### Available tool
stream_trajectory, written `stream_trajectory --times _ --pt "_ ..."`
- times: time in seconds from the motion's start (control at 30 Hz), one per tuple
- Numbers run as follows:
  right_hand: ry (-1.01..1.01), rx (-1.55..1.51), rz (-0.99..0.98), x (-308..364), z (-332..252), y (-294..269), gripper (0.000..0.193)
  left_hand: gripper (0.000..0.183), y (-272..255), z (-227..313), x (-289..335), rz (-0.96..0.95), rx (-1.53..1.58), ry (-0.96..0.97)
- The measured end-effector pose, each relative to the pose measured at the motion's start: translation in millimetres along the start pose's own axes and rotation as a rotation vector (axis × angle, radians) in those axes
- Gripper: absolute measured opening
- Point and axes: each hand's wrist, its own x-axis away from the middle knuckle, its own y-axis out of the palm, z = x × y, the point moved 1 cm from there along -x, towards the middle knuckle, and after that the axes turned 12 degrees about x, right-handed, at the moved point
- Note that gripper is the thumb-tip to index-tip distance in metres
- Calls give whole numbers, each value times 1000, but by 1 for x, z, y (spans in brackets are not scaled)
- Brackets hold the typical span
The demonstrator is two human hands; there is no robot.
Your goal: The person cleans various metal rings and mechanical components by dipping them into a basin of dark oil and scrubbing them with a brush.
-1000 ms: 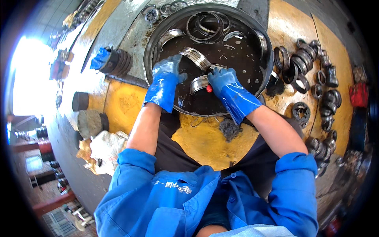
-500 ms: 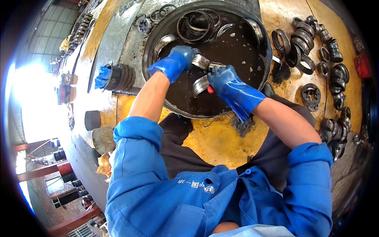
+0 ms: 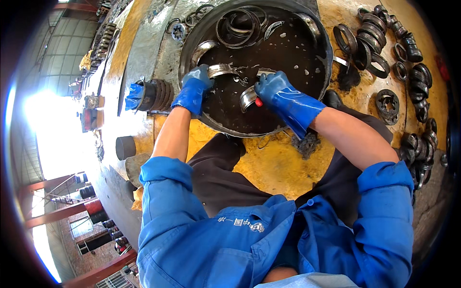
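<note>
My left hand (image 3: 197, 79), in a blue rubber glove, is closed on one end of a curved metal half-ring (image 3: 221, 70), holding it over the dark liquid in a large round basin (image 3: 328, 53). To its right, my gloved right hand (image 3: 272, 86) is closed around a tool with a red end (image 3: 259, 102). A pale, flat part of that tool shows above the fingers; the rest is hidden in the fist. A second curved metal half-ring (image 3: 248, 98) lies in the basin just left of and below my right hand, apart from the first.
Thin rings (image 3: 237, 29) and more curved pieces (image 3: 204, 48) lie in the basin's far part. Right of it stand several dark metal rings (image 3: 370, 38) and a toothed disc (image 3: 387, 106). A ribbed cylinder (image 3: 161, 94) with a blue glove (image 3: 134, 96) in it stands on the left.
My left hand has moved left with its half-ring, which is now farther from the right hand's tool. The right hand stays near the same spot, and the whole view has shifted slightly.
</note>
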Motion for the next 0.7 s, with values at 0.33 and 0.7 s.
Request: stream_trajectory --times 0.33,0.7 --pt "33 51 121 4 -2 7 28 59 -11 -24 -3 294 99 -198" --pt "125 -127 82 8 12 10 28 90 30 67 81 -100 468 215"
